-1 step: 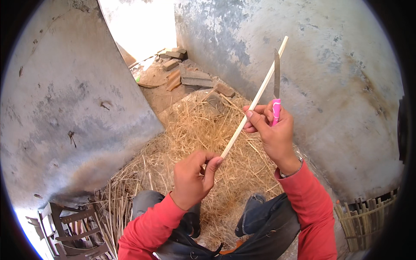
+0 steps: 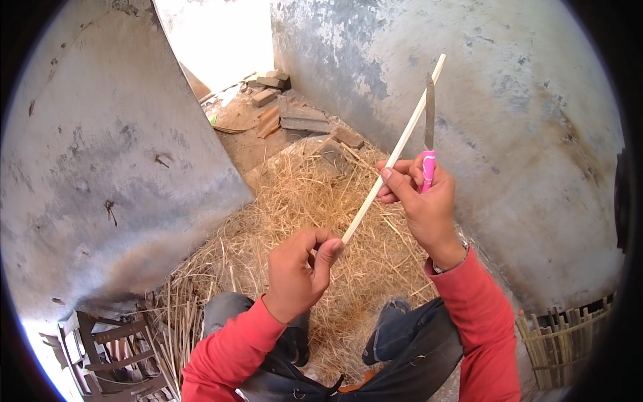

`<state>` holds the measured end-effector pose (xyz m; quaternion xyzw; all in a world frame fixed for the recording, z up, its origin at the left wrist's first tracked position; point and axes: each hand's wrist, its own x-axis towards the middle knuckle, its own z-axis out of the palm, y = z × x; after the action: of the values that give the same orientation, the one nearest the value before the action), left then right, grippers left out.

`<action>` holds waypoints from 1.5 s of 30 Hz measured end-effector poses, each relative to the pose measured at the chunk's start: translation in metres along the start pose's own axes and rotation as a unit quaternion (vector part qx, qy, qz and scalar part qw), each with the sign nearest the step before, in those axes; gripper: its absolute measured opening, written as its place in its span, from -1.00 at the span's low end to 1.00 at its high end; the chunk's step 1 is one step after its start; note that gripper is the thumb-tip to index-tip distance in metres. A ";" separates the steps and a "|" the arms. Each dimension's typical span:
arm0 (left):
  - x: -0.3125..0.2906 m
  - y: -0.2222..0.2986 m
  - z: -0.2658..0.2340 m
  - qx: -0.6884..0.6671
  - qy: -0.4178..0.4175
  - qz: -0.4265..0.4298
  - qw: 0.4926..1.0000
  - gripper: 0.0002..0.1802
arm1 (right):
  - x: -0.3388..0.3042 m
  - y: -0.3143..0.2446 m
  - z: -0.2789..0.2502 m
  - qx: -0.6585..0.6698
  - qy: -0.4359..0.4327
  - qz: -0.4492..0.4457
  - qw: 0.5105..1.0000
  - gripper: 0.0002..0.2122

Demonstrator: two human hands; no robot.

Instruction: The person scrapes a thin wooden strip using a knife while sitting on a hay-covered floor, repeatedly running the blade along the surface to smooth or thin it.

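A long, thin, pale strip [image 2: 406, 137], which looks like split bamboo, slants up to the right between my hands. Its lower end is pinched between the thumb and fingers of my left hand [image 2: 298, 271]. Higher up, my right hand [image 2: 429, 211] grips the strip with thumb and fingertips. The same hand also holds a knife [image 2: 430, 124] by its pink and white handle. The blade points upward, beside the strip's upper part and crossing it near the tip; whether it touches cannot be made out.
Straw and shavings [image 2: 321, 208] cover the floor around my feet. Worn plaster walls [image 2: 495, 154] rise on both sides. Bricks [image 2: 271, 82] and broken blocks lie at the far end. A dark chair-like frame [image 2: 120, 352] stands at lower left, a slatted basket [image 2: 566, 345] at lower right.
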<state>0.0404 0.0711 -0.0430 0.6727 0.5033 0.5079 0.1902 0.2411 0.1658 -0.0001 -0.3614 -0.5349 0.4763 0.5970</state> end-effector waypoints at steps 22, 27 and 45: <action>0.008 -0.004 -0.009 0.032 -0.028 0.177 0.983 -0.74 | 0.001 0.007 0.004 -0.015 -0.025 -0.016 0.999 -0.72; 0.009 -0.004 -0.011 0.054 -0.046 0.216 0.974 -0.78 | 0.000 0.010 0.000 0.001 -0.043 -0.002 0.999 -0.71; -0.016 0.007 -0.026 -0.285 -0.358 -0.238 0.857 -0.59 | 0.026 0.010 -0.050 -0.033 0.084 -0.090 0.992 -0.68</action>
<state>0.0214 0.0478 -0.0351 0.5843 0.3782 0.2922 0.6559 0.2873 0.1975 -0.0104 -0.3695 -0.5288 0.3706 0.6682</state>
